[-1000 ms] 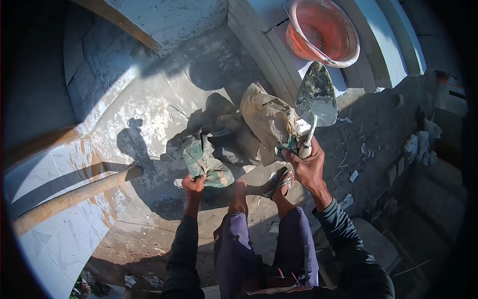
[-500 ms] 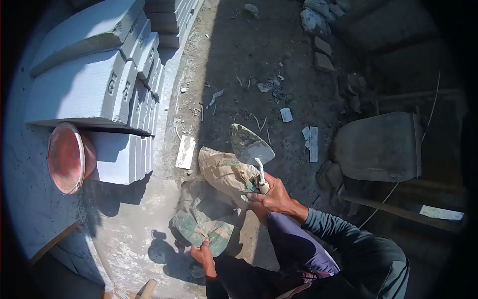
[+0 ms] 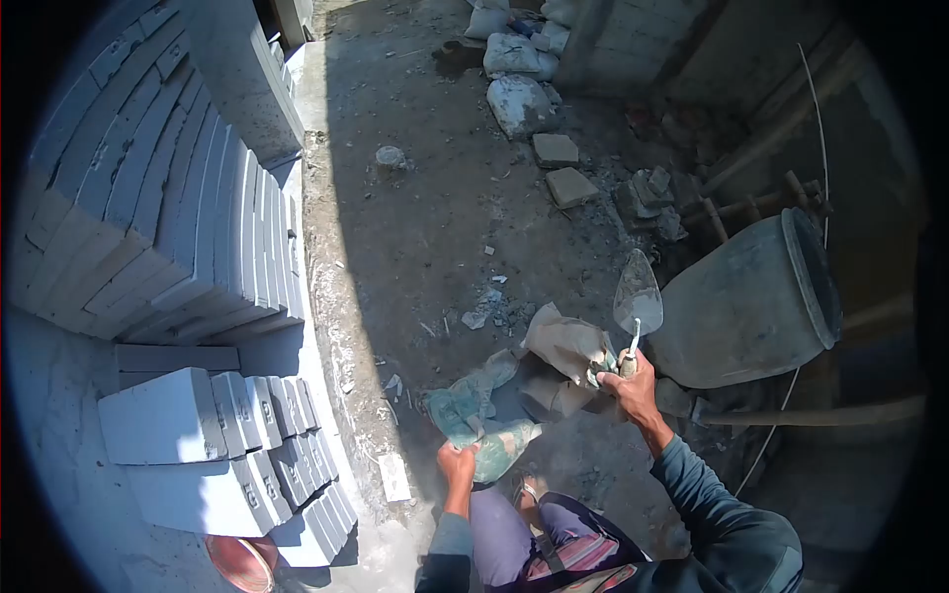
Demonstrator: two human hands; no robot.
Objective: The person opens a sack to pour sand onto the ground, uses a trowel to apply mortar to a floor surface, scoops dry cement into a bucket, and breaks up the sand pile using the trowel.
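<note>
paper sack [image 3: 568,344]: crumpled; right-hand portion mainly plain tan, left-hand portion green-printed and creased. location: held above the ground [image 3: 415,247], between the two grips, to the right of the ground's left edge along the stacked blocks [image 3: 163,415]. left grip [image 3: 458,463]: pinching the near edge of the green-printed portion, which extends forward and to the right. right grip [image 3: 635,383]: closed around the handle of a trowel [image 3: 639,295] and a gathered printed edge of the sack; trowel blade beside a large grey vessel [image 3: 736,306]. hard to make out: whether the two portions join. hidden: most right-hand fingertips. cut off: red bucket [image 3: 240,565], at the lower border of the view.
</note>
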